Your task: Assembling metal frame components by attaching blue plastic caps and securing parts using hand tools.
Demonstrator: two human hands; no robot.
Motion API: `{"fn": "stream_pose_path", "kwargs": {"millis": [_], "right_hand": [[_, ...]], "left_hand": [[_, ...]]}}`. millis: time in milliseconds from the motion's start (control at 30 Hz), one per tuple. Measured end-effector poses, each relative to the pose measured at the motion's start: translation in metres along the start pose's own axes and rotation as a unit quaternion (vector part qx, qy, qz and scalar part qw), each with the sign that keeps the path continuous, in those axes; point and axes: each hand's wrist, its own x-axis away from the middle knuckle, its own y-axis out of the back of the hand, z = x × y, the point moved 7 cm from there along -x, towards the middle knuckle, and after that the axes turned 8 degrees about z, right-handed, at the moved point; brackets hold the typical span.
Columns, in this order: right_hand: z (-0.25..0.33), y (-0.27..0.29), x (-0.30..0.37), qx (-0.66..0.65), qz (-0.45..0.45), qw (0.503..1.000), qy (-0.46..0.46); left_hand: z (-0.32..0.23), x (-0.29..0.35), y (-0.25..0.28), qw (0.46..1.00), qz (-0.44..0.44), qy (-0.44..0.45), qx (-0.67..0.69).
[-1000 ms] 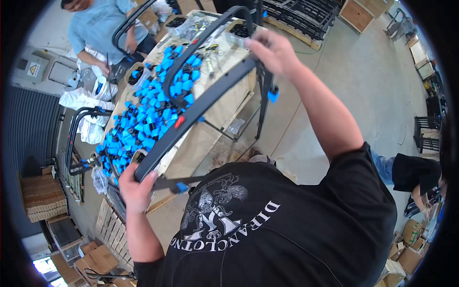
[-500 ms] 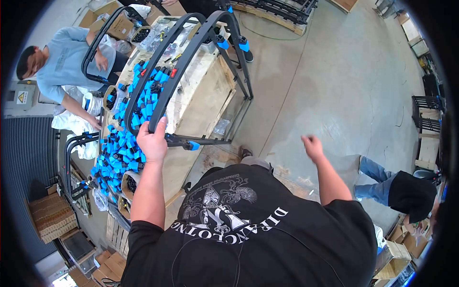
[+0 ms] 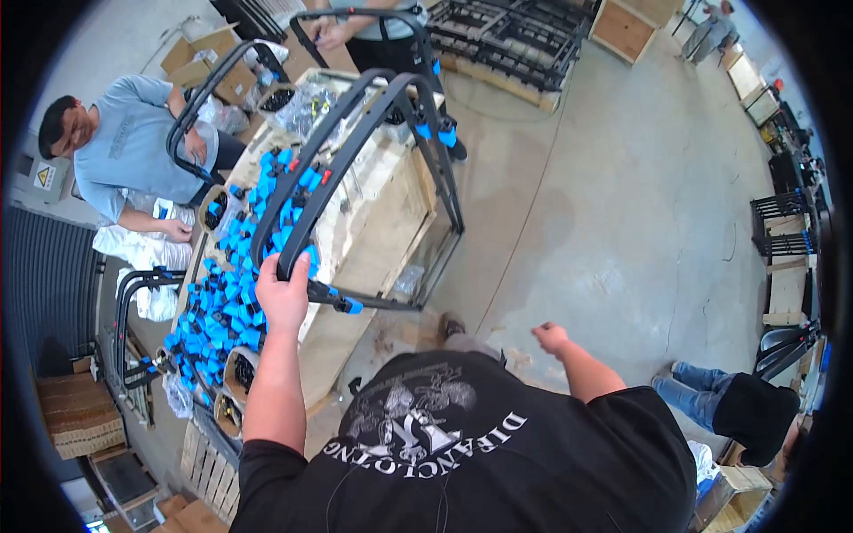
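Observation:
My left hand [image 3: 283,298] is wrapped round the near curved end of a black tubular frame [image 3: 315,191]. The frame arches over the workbench, with red pieces on its bars and blue-capped fittings at its far legs and near lower bar. A big heap of blue-and-black plastic fittings [image 3: 227,289] lies on the bench beside that hand. Away from the bench, over the floor, my right hand [image 3: 551,338] hangs with its fingers curled in and nothing visible in them.
The wooden workbench [image 3: 373,240] stands at left. Across it a co-worker in a light blue shirt [image 3: 147,133] has another black frame [image 3: 191,115]; a second person [image 3: 382,31] stands at its far end. Stacked black frames [image 3: 506,44] lie beyond. Someone bends over [image 3: 755,413] at right.
The view has shifted, bringing more of the far end into sight. My right hand has come lower and closer to my body. My left hand keeps its hold on the frame.

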Motion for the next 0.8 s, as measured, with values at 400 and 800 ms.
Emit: {"fn": "stream_pose_path", "kwargs": {"millis": [400,800], "right_hand": [[0.015,-0.213,0.091,0.279,0.189,0.937,0.095],[-0.003,-0.123,0.095,0.118,0.203,0.952,0.195]], "left_hand": [[0.133,0.226,0.001,0.976,0.215,0.018,0.031],[0.407,0.307,-0.123,0.854,0.471,0.122,-0.183]]}}
